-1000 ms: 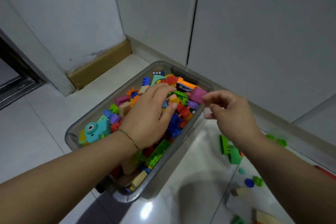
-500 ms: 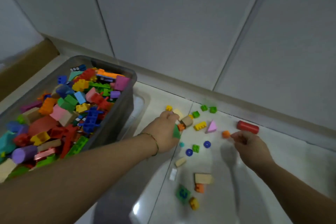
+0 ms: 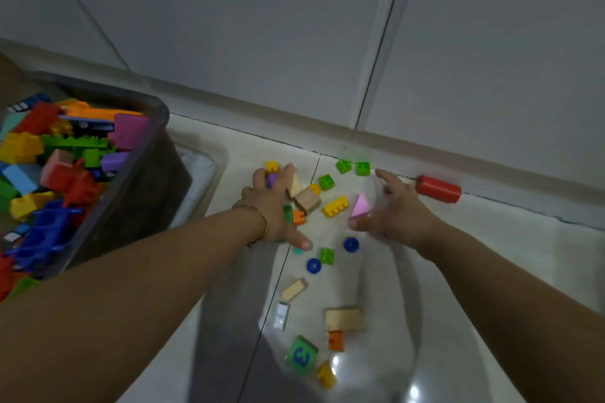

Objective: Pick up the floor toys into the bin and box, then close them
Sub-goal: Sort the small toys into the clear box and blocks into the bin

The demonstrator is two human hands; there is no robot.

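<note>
We have the bin near for short trips; our left hand grips a purple block, our right hand spreads open beside the pink triangle.

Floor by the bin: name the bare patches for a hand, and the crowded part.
Bare: floor right of the right hand, below the red cylinder. Crowded: from the left hand to the pink triangle and yellow brick.

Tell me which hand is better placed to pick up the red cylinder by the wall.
The right hand: open, empty, close to the red cylinder. The left hand is farther away and curls round a purple piece.
</note>
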